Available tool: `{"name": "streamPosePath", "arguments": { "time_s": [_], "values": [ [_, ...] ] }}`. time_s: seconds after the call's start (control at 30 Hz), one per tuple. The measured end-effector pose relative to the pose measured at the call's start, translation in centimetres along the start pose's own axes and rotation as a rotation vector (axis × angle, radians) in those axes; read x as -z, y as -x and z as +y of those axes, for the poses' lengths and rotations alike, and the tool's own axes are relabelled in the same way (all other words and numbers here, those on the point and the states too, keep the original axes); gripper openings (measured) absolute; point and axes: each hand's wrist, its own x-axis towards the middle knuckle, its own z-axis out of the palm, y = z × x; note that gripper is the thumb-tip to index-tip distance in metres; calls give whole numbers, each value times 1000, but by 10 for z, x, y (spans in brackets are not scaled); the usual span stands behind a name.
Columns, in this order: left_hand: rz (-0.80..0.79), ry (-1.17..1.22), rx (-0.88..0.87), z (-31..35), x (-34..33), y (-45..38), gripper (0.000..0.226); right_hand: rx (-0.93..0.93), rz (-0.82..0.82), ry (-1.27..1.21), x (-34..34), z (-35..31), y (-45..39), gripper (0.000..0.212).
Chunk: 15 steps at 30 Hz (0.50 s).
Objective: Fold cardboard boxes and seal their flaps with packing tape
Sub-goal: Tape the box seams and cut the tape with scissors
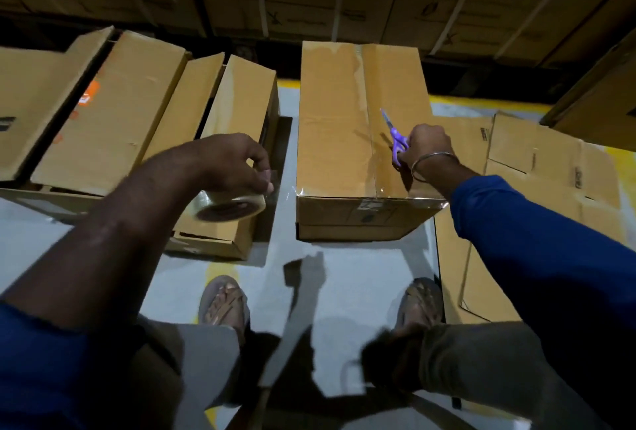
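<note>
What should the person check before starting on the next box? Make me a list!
1. Tape along the top seam of the sealed box: ok, a shiny strip runs its length.
2. Tape roll held by the left hand: ok.
3. Purple scissors held by the right hand: ok.
4. Scissor blades closed: cannot tell.
5. Tape cut free from the roll: cannot tell.
6. More boxes waiting: ok, open boxes stand at left and flat cardboard lies at right.

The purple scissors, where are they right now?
In the head view, right of centre: the right hand grips the purple scissors over the taped box, blades pointing away along its centre seam.
</note>
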Motion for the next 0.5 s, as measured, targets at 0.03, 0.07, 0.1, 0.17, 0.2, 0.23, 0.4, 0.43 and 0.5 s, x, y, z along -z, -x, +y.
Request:
{"name": "streamPosePath", "arguments": {
  "time_s": [0.03,0.07,0.1,0.17,0.2,0.23,0.4,0.43,0.5],
  "values": [
    [12,14,-2,0,-1,2,9,6,-13,12,0,-4,-2,36],
    [18,20,2,-1,-1,1,9,14,-26,31,-1,-8,-4,38],
    [11,19,11,-3,-2,0,9,19,-42,50,0,-12,-3,38],
    [-24,4,34,-5,-2,-4,9,46,-30,79,1,-17,2,31],
    [-39,-8,42,-7,-1,-6,10,68,8,101,2,-18,7,26],
    [-47,-21,46,-8,0,-8,10,111,67,136,3,-18,14,21],
    [-14,-33,23,-5,9,-14,9,783,167,-130,-30,-28,62,12],
    [-8,-27,12,-4,9,-14,8,923,108,-190,-42,-33,71,14],
    [-8,-12,-11,-1,8,-13,8,1037,31,-211,-63,-47,83,25]
  ]
}}
